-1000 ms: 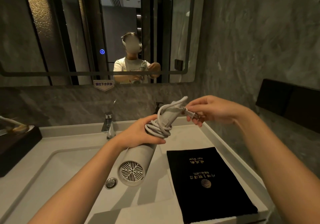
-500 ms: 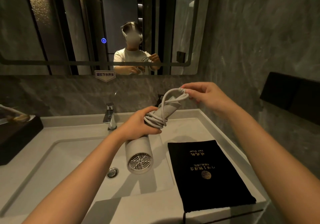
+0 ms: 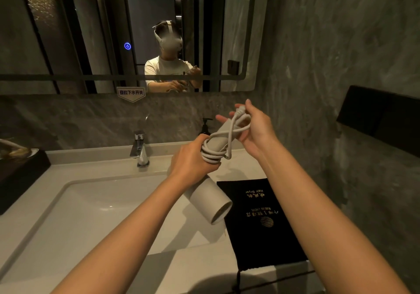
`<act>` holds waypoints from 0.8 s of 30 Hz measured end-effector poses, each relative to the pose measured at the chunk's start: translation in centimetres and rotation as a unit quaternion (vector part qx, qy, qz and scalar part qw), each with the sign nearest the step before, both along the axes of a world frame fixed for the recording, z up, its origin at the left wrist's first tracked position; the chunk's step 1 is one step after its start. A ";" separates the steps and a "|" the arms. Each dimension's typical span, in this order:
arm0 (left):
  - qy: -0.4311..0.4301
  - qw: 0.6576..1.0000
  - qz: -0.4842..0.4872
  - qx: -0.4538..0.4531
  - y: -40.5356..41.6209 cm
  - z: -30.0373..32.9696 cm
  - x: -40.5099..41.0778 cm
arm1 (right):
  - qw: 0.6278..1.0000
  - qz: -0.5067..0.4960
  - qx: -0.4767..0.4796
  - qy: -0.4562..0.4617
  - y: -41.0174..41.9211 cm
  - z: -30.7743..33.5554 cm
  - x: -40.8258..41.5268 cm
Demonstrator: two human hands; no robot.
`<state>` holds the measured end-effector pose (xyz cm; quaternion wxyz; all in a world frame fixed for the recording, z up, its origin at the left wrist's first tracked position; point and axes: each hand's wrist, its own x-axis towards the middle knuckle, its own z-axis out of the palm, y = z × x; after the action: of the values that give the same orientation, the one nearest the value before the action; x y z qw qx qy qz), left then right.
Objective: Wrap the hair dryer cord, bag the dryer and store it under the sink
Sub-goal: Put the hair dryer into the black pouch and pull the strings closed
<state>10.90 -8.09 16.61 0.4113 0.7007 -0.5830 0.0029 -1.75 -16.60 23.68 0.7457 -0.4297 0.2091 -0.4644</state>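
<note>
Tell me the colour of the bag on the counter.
Black with gold lettering, the bag, seen in the head view.

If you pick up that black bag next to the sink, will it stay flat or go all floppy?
Probably floppy. The black bag looks like thin cloth lying flat on the counter, so it would likely droop from wherever it is pinched. It seems empty, so it should feel light. Its near end lies at the counter's edge, with a cord hanging over, so a push might slide it off.

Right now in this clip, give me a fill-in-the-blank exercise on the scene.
1. The cord is coiled around the dryer's ____.
2. The left hand grips the hair dryer; the right hand holds the cord's ____ end.
3. The black bag lies flat on the counter, to the ____ of the basin.

Missing: handle; plug; right
</note>
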 end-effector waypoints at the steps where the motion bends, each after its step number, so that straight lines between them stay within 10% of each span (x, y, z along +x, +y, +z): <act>1: 0.017 1.000 -0.003 -0.008 -0.2 -0.1 -0.3 | 1.000 0.007 -0.002 -0.019 0.0 0.1 0.2; 12: 0.130 0.981 -0.136 0.046 -4.8 -3.0 -5.4 | 0.997 -0.051 0.012 -0.063 -3.1 -2.2 -3.5; 24: 0.310 0.848 -0.375 0.210 -10.4 -7.1 -10.9 | 1.000 -0.008 0.026 0.000 -6.4 -10.8 -10.6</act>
<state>0.00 -18.47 9.47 0.3832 0.4634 -0.6303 -0.4911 -12.36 -22.98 12.87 0.7532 -0.4080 0.2244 -0.4647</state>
